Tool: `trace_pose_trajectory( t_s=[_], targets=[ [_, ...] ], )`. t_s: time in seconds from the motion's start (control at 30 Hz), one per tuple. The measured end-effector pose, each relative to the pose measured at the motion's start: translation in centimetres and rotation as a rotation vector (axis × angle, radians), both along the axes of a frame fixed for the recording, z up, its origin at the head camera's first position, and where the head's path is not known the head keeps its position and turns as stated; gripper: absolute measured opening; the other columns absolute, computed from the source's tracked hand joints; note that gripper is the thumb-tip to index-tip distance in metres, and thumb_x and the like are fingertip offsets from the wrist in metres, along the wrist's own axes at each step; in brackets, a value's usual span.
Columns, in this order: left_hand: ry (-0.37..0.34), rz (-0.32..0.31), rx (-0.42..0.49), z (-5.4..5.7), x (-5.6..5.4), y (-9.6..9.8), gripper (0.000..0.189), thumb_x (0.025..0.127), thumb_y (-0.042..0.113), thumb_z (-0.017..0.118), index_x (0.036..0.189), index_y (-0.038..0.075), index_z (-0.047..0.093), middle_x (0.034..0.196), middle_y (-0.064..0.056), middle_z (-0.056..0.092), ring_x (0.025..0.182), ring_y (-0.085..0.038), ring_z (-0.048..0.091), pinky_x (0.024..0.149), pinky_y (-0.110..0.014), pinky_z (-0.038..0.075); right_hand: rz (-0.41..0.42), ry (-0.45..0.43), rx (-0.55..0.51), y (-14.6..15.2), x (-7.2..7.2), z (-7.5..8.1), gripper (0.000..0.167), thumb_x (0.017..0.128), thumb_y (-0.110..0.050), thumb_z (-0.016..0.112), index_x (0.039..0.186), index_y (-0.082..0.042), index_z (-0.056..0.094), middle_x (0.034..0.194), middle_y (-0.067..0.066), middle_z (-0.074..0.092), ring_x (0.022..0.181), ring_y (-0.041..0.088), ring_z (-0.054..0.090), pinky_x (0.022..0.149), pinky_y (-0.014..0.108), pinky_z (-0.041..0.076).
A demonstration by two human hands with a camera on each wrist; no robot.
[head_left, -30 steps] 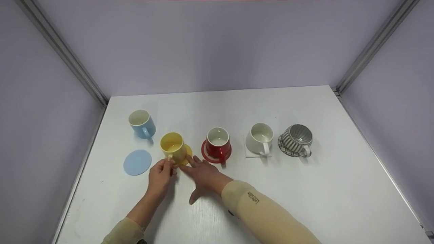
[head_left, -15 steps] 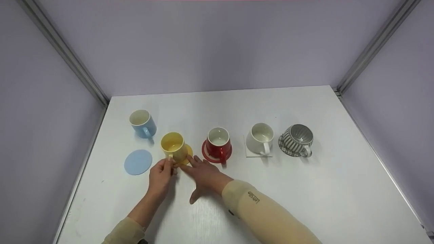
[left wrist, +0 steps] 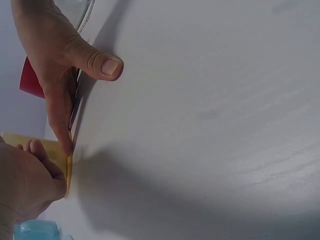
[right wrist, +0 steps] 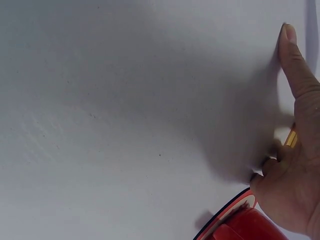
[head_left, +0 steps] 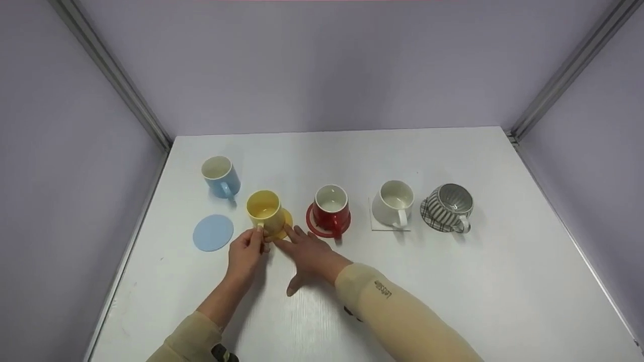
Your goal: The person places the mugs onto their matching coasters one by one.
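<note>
In the head view my left hand (head_left: 246, 256) pinches the handle of a yellow mug (head_left: 265, 210). That mug stands on the left part of a round yellow coaster (head_left: 287, 219), whose right side shows beside it. My right hand (head_left: 313, 254) is spread with straight fingers, and its fingertips touch the coaster's near right edge. The left wrist view shows the curled left hand (left wrist: 32, 182) against the mug and the right fingers reaching down to the coaster rim. Left of these lies a round light blue coaster (head_left: 213, 233), with a light blue mug (head_left: 221, 177) standing behind it.
To the right, a red mug (head_left: 331, 213) stands on a red coaster (head_left: 312, 227). Beyond it are a white mug (head_left: 390, 208) on a square white coaster (head_left: 378, 226) and a striped grey mug (head_left: 448, 207) on a checked coaster (head_left: 429, 219). Walls enclose the white table (head_left: 453, 291).
The whole head view has shifted slightly, so everything appears a little further right and higher. Hands, yellow mug and coaster keep nearly the same places relative to one another.
</note>
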State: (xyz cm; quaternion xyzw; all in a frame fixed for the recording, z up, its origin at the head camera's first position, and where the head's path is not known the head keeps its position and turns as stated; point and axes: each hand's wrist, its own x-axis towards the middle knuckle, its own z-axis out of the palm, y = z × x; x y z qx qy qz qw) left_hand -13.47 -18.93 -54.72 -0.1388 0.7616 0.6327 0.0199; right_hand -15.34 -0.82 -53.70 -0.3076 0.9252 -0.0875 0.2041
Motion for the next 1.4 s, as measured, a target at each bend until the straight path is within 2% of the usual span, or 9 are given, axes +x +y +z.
trace_pose_trajectory(
  t_s=[0.23,0.37,0.5,0.73,0.83,0.9,1.03,1.23,1.4],
  targets=[
    [-0.048,0.011,0.024,-0.1,0.2,0.0,0.041,0.114,0.031,0.051,0.118,-0.005,0.070,0.098,-0.014,0.070,0.087,-0.018,0.063,0.082,-0.032,0.055,-0.011,-0.023,-0.021,0.2,0.1,-0.6,0.130,0.069,-0.060,0.096,0.171,-0.037,0.019,0.178,0.010,0.013,0.161,0.037,0.018,0.122,0.055,0.037],
    [-0.062,0.022,0.038,-0.1,0.1,0.0,0.042,0.114,0.032,0.052,0.121,-0.005,0.070,0.103,-0.015,0.070,0.089,-0.018,0.066,0.087,-0.033,0.056,0.006,-0.014,-0.029,0.2,-0.3,-1.0,0.130,0.069,-0.061,0.096,0.171,-0.034,0.020,0.177,0.011,0.012,0.161,0.038,0.016,0.126,0.054,0.030],
    [-0.085,0.040,0.037,0.2,0.3,-0.3,0.043,0.113,0.036,0.053,0.123,-0.002,0.070,0.100,-0.013,0.071,0.090,-0.019,0.068,0.088,-0.035,0.056,0.026,-0.005,-0.028,0.3,-0.6,-1.1,0.131,0.068,-0.063,0.095,0.171,-0.030,0.021,0.178,0.012,0.010,0.162,0.037,0.013,0.129,0.051,0.023],
    [-0.057,0.078,0.061,0.3,0.5,-1.6,0.044,0.113,0.037,0.054,0.126,-0.003,0.068,0.119,-0.019,0.070,0.091,-0.020,0.073,0.093,-0.038,0.059,0.001,-0.021,-0.044,0.7,-0.3,-1.2,0.129,0.070,-0.062,0.095,0.171,-0.027,0.023,0.178,0.011,0.010,0.163,0.033,0.010,0.131,0.046,0.019],
    [-0.062,0.093,0.048,0.4,0.5,-2.4,0.048,0.113,0.040,0.052,0.130,-0.003,0.065,0.124,-0.021,0.069,0.096,-0.020,0.073,0.098,-0.041,0.057,-0.010,-0.018,-0.061,0.8,0.0,-1.4,0.128,0.071,-0.061,0.094,0.171,-0.024,0.024,0.177,0.013,0.011,0.163,0.034,0.010,0.130,0.046,0.020],
    [-0.073,0.102,0.034,0.7,0.4,-3.0,0.051,0.113,0.043,0.051,0.135,-0.002,0.062,0.128,-0.021,0.067,0.103,-0.023,0.072,0.102,-0.043,0.056,-0.012,-0.008,-0.067,0.9,0.2,-1.5,0.128,0.071,-0.062,0.094,0.171,-0.024,0.024,0.177,0.014,0.012,0.163,0.035,0.011,0.130,0.047,0.022],
    [-0.083,0.101,0.024,1.8,-0.4,-3.7,0.056,0.113,0.045,0.048,0.145,0.000,0.055,0.137,-0.022,0.063,0.116,-0.028,0.068,0.109,-0.043,0.052,-0.023,0.023,-0.072,1.2,0.4,-1.4,0.127,0.072,-0.062,0.093,0.171,-0.023,0.024,0.177,0.017,0.013,0.162,0.037,0.013,0.130,0.049,0.022],
    [-0.077,0.122,0.003,3.6,-1.5,-4.8,0.059,0.113,0.048,0.045,0.151,0.002,0.049,0.141,-0.022,0.061,0.123,-0.028,0.066,0.110,-0.041,0.050,-0.028,0.041,-0.055,1.3,1.0,-1.3,0.126,0.074,-0.063,0.092,0.171,-0.023,0.023,0.177,0.017,0.011,0.163,0.035,0.011,0.131,0.047,0.017],
    [-0.118,0.142,-0.006,4.6,-2.1,-5.8,0.061,0.113,0.050,0.043,0.156,0.008,0.046,0.146,-0.018,0.059,0.127,-0.025,0.063,0.115,-0.043,0.048,-0.015,0.048,-0.046,1.2,1.9,-1.4,0.121,0.077,-0.063,0.089,0.171,-0.025,0.024,0.177,0.015,0.012,0.163,0.032,0.010,0.131,0.048,0.017]
  ],
)
